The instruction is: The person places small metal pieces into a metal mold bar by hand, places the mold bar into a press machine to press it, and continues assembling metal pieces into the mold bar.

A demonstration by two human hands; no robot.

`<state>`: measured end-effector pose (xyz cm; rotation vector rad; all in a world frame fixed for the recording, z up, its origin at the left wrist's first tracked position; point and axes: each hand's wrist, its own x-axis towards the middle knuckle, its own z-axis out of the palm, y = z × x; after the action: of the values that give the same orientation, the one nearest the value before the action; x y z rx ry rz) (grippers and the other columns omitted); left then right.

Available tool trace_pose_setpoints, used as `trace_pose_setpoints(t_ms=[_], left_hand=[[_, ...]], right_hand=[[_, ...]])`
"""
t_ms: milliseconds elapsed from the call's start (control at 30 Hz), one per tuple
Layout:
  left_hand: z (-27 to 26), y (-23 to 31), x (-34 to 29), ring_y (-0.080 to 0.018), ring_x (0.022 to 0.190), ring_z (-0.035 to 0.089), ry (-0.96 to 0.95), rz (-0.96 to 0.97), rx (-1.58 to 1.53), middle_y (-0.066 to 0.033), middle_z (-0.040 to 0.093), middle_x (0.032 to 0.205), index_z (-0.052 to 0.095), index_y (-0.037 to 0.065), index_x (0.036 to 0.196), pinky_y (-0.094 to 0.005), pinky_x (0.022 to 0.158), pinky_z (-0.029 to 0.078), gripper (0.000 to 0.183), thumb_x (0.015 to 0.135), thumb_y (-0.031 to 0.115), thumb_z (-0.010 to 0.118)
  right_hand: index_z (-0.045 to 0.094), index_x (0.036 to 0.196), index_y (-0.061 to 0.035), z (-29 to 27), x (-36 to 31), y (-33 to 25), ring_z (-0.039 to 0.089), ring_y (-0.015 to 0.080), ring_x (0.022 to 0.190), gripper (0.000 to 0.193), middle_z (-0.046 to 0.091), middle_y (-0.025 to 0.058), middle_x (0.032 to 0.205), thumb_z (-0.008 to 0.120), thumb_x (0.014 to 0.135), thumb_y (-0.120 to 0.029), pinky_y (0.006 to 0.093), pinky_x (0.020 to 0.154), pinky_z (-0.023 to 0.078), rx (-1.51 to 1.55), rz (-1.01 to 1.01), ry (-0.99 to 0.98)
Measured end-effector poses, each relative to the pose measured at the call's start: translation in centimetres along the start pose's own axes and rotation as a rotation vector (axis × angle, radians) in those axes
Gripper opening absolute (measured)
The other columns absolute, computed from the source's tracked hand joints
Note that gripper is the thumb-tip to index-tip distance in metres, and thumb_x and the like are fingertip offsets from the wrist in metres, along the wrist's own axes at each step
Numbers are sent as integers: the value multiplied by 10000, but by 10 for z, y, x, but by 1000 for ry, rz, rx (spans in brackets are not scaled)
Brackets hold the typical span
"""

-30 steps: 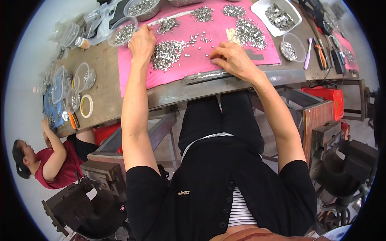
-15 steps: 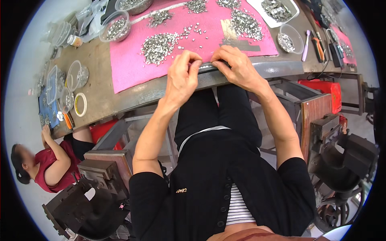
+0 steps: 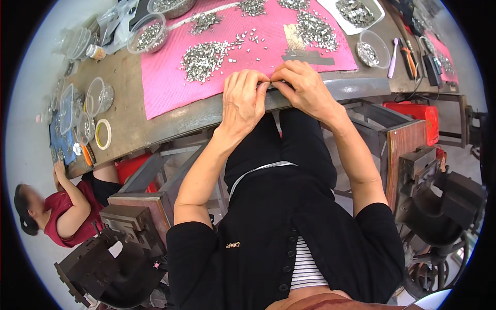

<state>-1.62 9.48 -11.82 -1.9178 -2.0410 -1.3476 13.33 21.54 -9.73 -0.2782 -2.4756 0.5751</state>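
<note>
At the table's near edge, my left hand (image 3: 243, 101) and my right hand (image 3: 306, 89) meet fingertip to fingertip. Thumb and forefinger are pinched together on each side. Whatever lies between the fingertips is mostly covered by them and too small to name. Just beyond, on a pink mat (image 3: 163, 77), is a heap of small silvery metal pieces (image 3: 202, 62), with loose ones scattered to its right. Another metal heap (image 3: 316, 32) lies farther right, by a bundle of thin tan sticks (image 3: 293, 37) and a flat grey strip (image 3: 310, 58).
Clear tubs of metal parts stand left (image 3: 149, 33) and right (image 3: 373, 50), near a white tray (image 3: 380, 13). Orange-handled pliers (image 3: 411, 64) lie at right, a tape roll (image 3: 104, 134) at left. Another person (image 3: 70, 212) sits at far left. Machines (image 3: 119, 258) flank me.
My left hand has moved right, closing the gap to my right hand. The narrow silvery strip seen between them before is now hidden by the fingers.
</note>
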Motion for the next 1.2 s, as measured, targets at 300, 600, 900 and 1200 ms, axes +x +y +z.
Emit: trace_pose_setpoints(t_ms=[300,600,900,1200], left_hand=[[-3,5,-1,-283,982,640,48,118,119,-72,690,981,690,73,915,-531,1029,424,137,793,73,753],[-16,-5,1,-271,1010,641,30,35,27,-88,705,1017,709,77,1010,-542,1077,388,197,845,170,765],[-58,-125,79,-303,789,638,138,-152,263,-119,694,877,689,41,945,-416,736,504,121,883,140,722],[-44,-151,87,-314,897,628,22,-182,460,-97,688,907,698,93,868,-462,826,433,162,830,234,766]], right_hand=[[695,974,-32,-7,14,7,647,302,827,115,657,111,878,716,862,-48,381,743,488,114,136,15],[704,971,-16,27,108,54,668,327,810,114,671,149,897,664,903,-98,416,728,523,88,22,-35],[690,955,-9,86,175,79,655,383,954,192,668,187,951,737,842,-157,474,867,527,-59,111,-77],[667,907,-8,97,184,93,663,424,829,163,674,201,900,579,918,-144,510,771,536,-107,17,-7]])
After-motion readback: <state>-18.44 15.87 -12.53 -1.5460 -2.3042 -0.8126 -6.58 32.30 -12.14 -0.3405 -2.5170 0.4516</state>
